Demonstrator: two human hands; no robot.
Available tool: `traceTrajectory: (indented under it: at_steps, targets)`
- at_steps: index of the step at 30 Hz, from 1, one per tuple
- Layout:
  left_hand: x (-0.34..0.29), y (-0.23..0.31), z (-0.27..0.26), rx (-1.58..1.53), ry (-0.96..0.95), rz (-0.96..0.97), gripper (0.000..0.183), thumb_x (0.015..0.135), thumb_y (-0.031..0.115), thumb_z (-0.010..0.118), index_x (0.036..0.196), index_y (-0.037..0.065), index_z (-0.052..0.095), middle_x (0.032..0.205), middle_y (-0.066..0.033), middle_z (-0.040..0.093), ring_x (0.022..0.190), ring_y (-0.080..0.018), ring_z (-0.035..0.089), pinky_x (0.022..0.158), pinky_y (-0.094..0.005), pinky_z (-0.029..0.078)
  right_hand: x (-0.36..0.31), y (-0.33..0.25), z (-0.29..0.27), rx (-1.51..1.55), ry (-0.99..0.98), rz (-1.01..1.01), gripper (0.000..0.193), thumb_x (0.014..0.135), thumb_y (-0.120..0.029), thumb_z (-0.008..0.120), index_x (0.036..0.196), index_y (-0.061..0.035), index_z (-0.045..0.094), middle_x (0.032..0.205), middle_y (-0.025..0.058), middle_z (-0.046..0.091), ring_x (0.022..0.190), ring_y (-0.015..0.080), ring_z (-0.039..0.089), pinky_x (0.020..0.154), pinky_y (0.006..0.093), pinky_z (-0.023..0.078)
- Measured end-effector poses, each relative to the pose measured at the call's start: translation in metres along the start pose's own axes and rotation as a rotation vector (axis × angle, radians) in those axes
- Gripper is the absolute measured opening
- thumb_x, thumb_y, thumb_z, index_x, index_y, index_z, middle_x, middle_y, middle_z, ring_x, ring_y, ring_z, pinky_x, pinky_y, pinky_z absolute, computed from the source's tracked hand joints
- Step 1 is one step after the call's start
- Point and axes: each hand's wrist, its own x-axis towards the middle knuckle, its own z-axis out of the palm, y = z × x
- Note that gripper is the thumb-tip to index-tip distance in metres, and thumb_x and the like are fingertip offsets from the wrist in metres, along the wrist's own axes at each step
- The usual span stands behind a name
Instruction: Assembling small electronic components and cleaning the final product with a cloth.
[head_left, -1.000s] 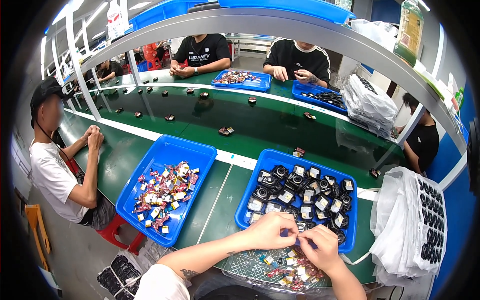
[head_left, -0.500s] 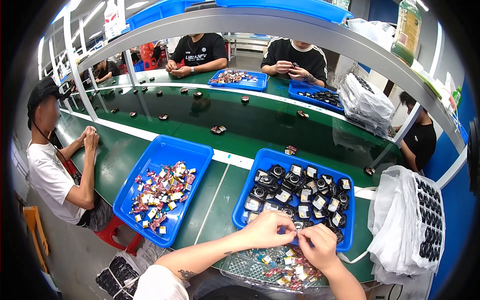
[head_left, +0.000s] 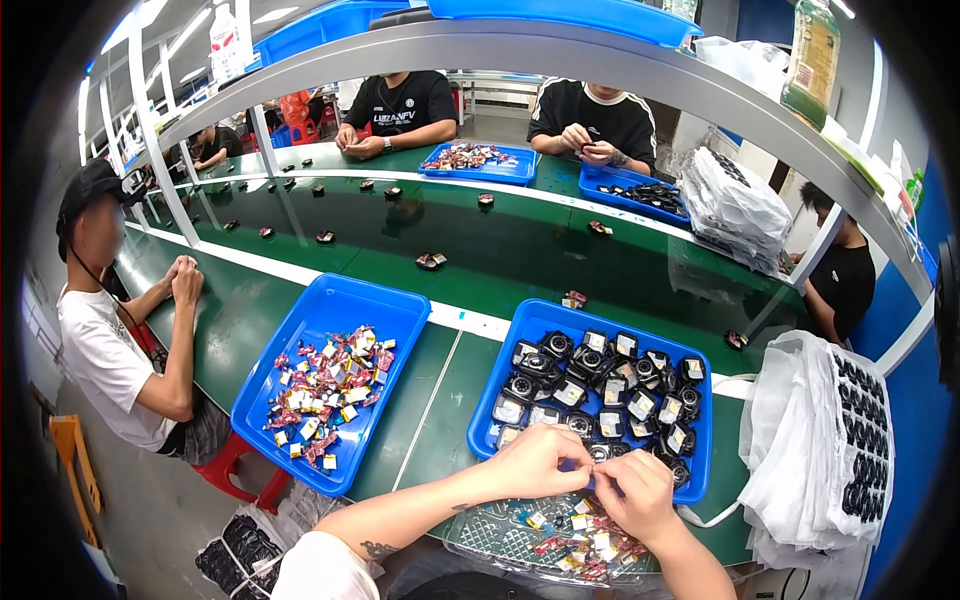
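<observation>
My left hand (head_left: 540, 462) and my right hand (head_left: 640, 490) meet fingertip to fingertip over the front edge of the right blue tray (head_left: 497, 375). Both are closed in a pinch; whatever lies between the fingers is too small to make out. Several black watch-like housings (head_left: 611, 424), many with pale square faces, fill that tray. Below my hands, against the table's front edge, a clear plastic tray (head_left: 480, 535) holds small red parts with white and yellow blocks (head_left: 600, 545). My right hand partly covers it.
Similar red and white parts (head_left: 340, 385) lie in the left blue tray (head_left: 385, 305). White-wrapped stacked black trays (head_left: 800, 440) stand at the right. Past a white rail, a dark green belt (head_left: 480, 250) carries scattered pieces. A metal shelf (head_left: 560, 50) arches overhead; co-workers sit left and opposite.
Pieces on the belt have shifted slightly left. Opposite, at right, a co-worker's hands have changed position. My hands stay pinched together in nearly the same spot.
</observation>
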Motion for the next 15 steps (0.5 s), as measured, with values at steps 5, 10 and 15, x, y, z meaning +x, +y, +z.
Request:
traceTrajectory:
  at_steps: [5,10,15]
  targets:
    - [-0.0001,0.0017,-0.0003,0.015,-0.003,-0.025,0.016,0.070,0.016,0.064,0.075,0.001,0.068,0.071,-0.0118,0.064,0.068,-0.0263,0.063,0.063,-0.0345,0.050,0.0013,-0.0011,0.0006,-0.005,-0.007,-0.013,0.017,0.062,0.002,0.069,0.076,-0.0042,0.061,0.069,0.0067,0.062,0.059,0.0221,0.058,0.052,0.0317,0.045]
    - [-0.0003,0.0004,0.0005,0.039,0.008,-0.005,0.017,0.068,0.016,0.065,0.073,0.000,0.068,0.072,-0.0113,0.065,0.070,-0.0263,0.063,0.065,-0.0348,0.050,0.0011,-0.0013,0.0009,0.006,-0.005,-0.007,0.017,0.062,0.002,0.069,0.076,-0.0047,0.061,0.068,0.0063,0.062,0.059,0.0220,0.058,0.052,0.0316,0.045]
    - [-0.0016,-0.0014,0.0020,0.057,0.015,0.016,0.015,0.067,0.016,0.064,0.070,0.001,0.066,0.070,-0.0101,0.064,0.070,-0.0258,0.062,0.066,-0.0349,0.049,0.0022,-0.0033,0.0006,0.002,0.000,-0.006,0.016,0.062,0.002,0.070,0.074,-0.0050,0.061,0.067,0.0059,0.062,0.059,0.0214,0.058,0.051,0.0315,0.045]
